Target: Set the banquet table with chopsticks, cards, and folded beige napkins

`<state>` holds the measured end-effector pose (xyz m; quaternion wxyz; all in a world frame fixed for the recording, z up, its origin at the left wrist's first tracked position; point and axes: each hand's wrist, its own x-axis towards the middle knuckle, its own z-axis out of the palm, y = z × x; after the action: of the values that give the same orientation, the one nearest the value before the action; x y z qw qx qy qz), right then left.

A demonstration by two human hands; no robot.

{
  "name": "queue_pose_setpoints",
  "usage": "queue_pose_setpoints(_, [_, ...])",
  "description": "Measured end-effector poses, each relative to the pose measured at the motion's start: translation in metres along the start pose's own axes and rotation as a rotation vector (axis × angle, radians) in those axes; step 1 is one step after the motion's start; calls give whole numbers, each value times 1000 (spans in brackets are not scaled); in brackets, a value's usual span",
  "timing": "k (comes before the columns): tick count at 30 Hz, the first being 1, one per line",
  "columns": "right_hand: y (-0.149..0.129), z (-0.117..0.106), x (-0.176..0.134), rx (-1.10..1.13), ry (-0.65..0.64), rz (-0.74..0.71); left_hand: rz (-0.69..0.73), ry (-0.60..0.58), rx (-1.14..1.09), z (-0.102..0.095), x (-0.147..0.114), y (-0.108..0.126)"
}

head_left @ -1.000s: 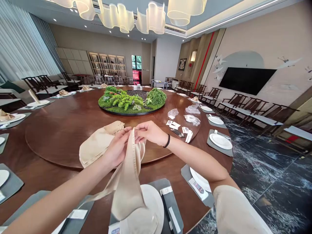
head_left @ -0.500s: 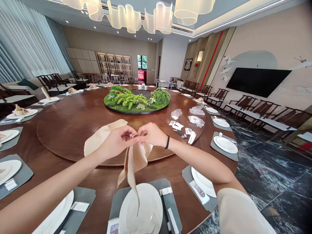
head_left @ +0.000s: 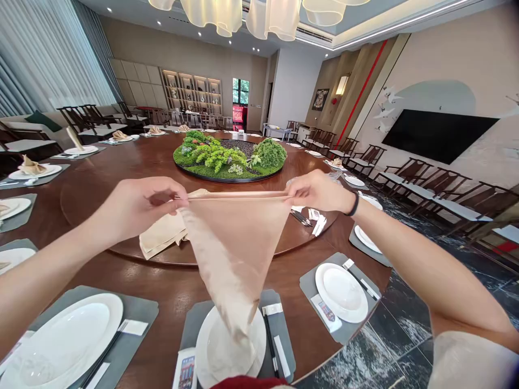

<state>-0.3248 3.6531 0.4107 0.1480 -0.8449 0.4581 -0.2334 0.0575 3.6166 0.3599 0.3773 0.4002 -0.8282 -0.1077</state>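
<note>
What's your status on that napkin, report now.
Left hand and right hand pinch napkin corners, top edge taut. Triangle tip hangs over white plate. Nothing between hands.

Head-worn view, forward-down over table (head_left: 170, 294)

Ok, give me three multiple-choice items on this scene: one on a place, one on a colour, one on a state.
1. Where does the napkin's lower tip hang?
A. over the white plate
B. over the greenery centrepiece
C. over the floor

2. What colour is the band on the right wrist?
A. red
B. black
C. white

3. How is the napkin held?
A. crumpled in one fist
B. lying flat on the table
C. stretched between both hands

Answers: 1 A, its tip hangs over the white plate nearest the person. 2 B, the band is black. 3 C, the left hand and right hand each pinch a top corner, the edge taut.
</note>
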Motion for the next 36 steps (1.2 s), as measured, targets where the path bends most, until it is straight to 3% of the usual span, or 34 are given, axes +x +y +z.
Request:
queue_pose_setpoints(2, [-21, -10, -4, 39, 164, -76, -35, 69, -28, -8, 0, 5])
queue_pose_setpoints(5, [-36, -22, -1, 24, 265, -128, -99, 130, -173, -14, 7, 11])
queue_pose_setpoints(7, [-26, -28, 10, 59, 253, -127, -139, 144, -307, -9, 18, 7])
queue_pose_setpoints(9, [3, -28, 29, 103, 181, -74, -163, 103, -403, 6, 34, -7])
queue_pose_setpoints(12, [77, -6, 66, 33, 12, 49, -185, -140, -374, 55, 63, -49])
queue_pose_setpoints(15, [157, 42, 107, -189, -127, 158, -198, -385, -197, 126, 93, -101])
queue_pose_setpoints(16, [180, 59, 121, -288, -166, 199, -218, -395, -134, 151, 105, -117])
queue_pose_setpoints(18, [215, 84, 147, -480, -137, 310, -265, -337, -25, 193, 132, -144])
queue_pose_setpoints(20, [238, 93, 172, -601, -10, 369, -286, -217, 28, 219, 164, -161])
queue_pose_setpoints(22, [253, 83, 190, -656, 181, 335, -234, -33, 41, 227, 195, -168])
queue_pose_setpoints(25, [267, 60, 196, -665, 475, 179, -55, 239, 20, 219, 220, -171])
queue_pose_setpoints(28, [278, 67, 171, -580, 588, 39, 65, 265, -15, 214, 203, -181])
queue_pose_setpoints(30, [288, 97, 144, -499, 559, -9, 107, 182, -18, 224, 173, -198])
queue_pose_setpoints(33, [308, 171, 101, -367, 416, -6, 124, 8, -28, 258, 117, -234])
queue_pose_setpoints(36, [334, 258, 68, -260, 219, 40, 50, -188, -41, 311, 56, -273])
